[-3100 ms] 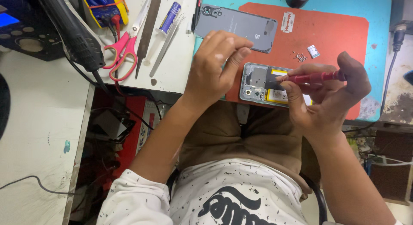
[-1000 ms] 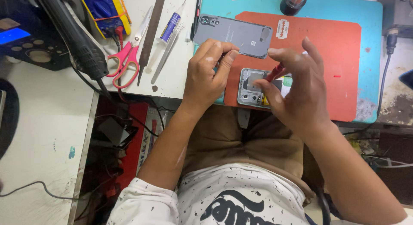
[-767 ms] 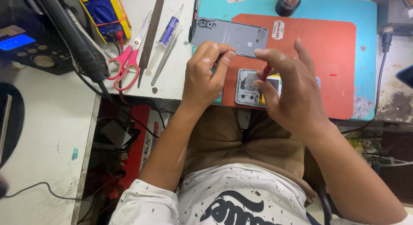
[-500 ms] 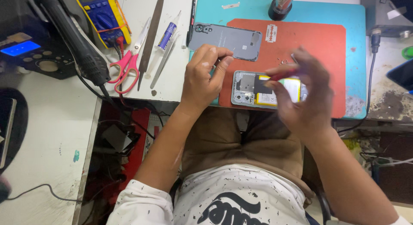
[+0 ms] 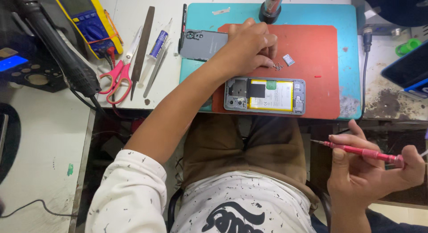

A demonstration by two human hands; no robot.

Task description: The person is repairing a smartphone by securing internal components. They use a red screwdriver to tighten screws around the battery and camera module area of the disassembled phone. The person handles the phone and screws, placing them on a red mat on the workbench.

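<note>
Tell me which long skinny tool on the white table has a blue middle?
The small tube with the blue label, lying between the dark flat file and the black pen. The file is plain dark, the pen black, and the scissors have pink handles.

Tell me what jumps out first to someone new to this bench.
The opened phone with its yellow battery exposed lies on the red mat. Just above it, the left hand fingers a cluster of tiny screws. Off the bench, the right hand holds a red screwdriver.
</note>
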